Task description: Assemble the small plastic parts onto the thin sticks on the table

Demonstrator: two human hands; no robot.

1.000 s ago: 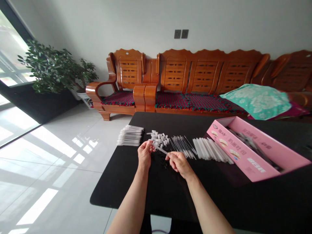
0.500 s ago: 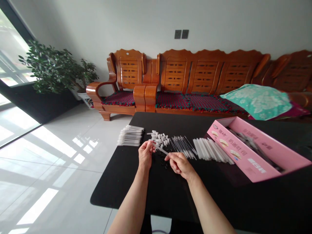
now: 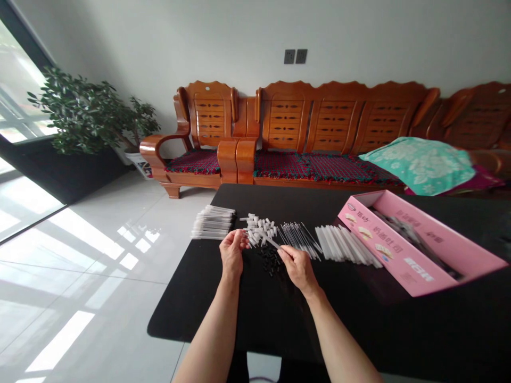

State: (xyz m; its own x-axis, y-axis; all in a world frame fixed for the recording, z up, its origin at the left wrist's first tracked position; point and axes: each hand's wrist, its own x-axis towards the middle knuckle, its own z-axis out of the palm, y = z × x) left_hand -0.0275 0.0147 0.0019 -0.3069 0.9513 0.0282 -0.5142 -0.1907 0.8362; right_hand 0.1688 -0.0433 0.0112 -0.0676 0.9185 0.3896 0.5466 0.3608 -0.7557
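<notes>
My right hand [image 3: 297, 267] pinches one end of a pale translucent pen barrel [image 3: 271, 242], which points up and left over the table. My left hand [image 3: 232, 252] has its thumb and fingertips pressed together beside a heap of small white plugs [image 3: 255, 221]; whatever sits between those fingertips is too small to make out. Below the barrel lie several small black caps [image 3: 272, 266]. Thin pen refills [image 3: 297, 236] are spread to the right of the white plugs. Farther right is a row of loose translucent barrels [image 3: 345, 244]. Left of the plugs are stacked pens with dark ends [image 3: 213, 222].
A pink open box [image 3: 399, 255] with dark contents stands at the right on the black table [image 3: 191, 298]. Behind the table runs a wooden sofa [image 3: 287, 117] with a turquoise cushion [image 3: 423, 165]. A potted plant [image 3: 88, 111] is by the window.
The hands have drawn apart: my left hand moved left, off the barrel's far end, and my right hand shifted slightly right with the barrel. More of the black caps now shows.
</notes>
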